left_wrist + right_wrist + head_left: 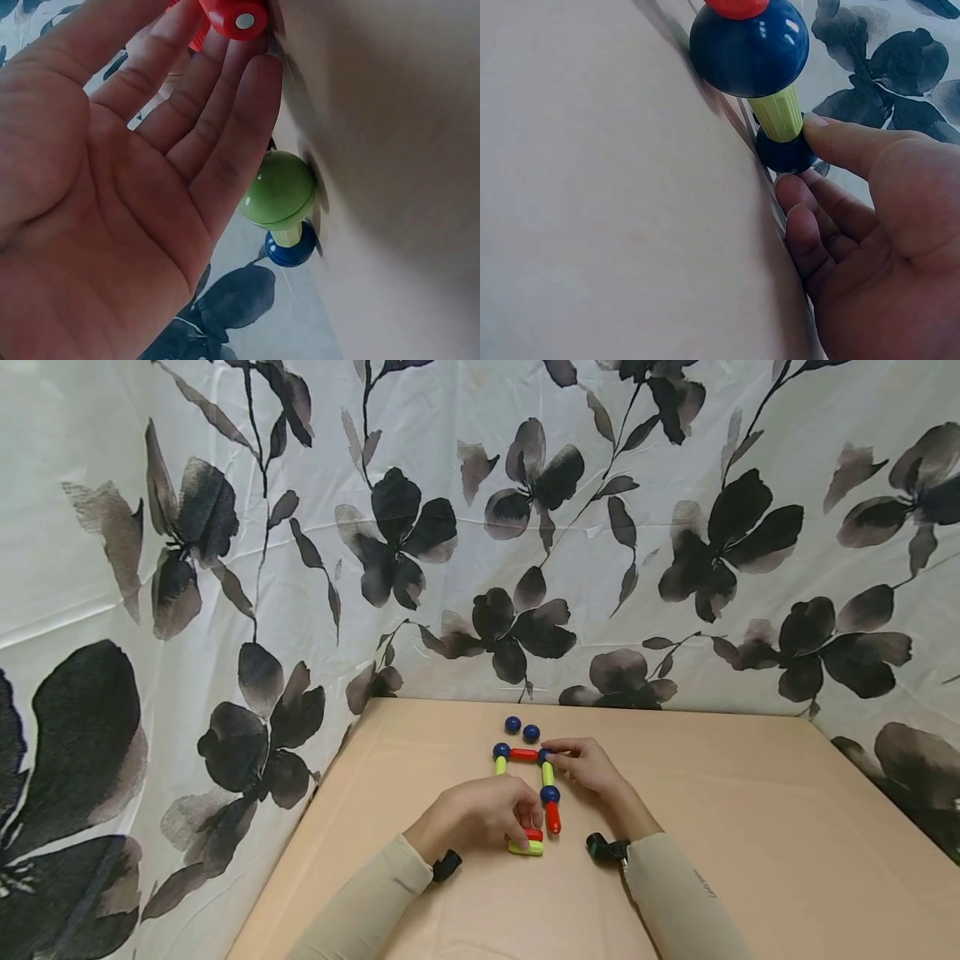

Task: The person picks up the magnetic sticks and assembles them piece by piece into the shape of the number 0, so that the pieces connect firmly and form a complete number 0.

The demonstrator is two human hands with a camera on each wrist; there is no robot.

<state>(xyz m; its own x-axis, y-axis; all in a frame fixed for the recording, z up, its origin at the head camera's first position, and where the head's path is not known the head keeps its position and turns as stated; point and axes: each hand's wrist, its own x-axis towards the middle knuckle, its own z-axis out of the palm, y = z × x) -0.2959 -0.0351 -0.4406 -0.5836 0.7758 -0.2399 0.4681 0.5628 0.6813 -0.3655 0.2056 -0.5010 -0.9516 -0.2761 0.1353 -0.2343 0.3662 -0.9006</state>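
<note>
Blue balls and red and yellow-green magnetic rods are joined into a partial frame on the table. My right hand (591,767) pinches the blue ball (786,152) at its far right corner, thumb on one side and fingers on the other. A yellow-green rod (777,114) joins that ball to a nearer blue ball (750,49), which has a red rod (553,817) on its near side. My left hand (491,810) has its fingertips at a loose red rod (238,16), seemingly gripping it; its thumb is partly hidden. Against that rod lies a yellow-green rod (527,849).
Two loose blue balls (512,724) (531,733) sit beyond the frame. At the frame's far side, a red rod (523,754) links the corner balls. Another yellow-green rod (279,189) runs along its left side. Floral cloth (495,527) hangs behind the table (735,827).
</note>
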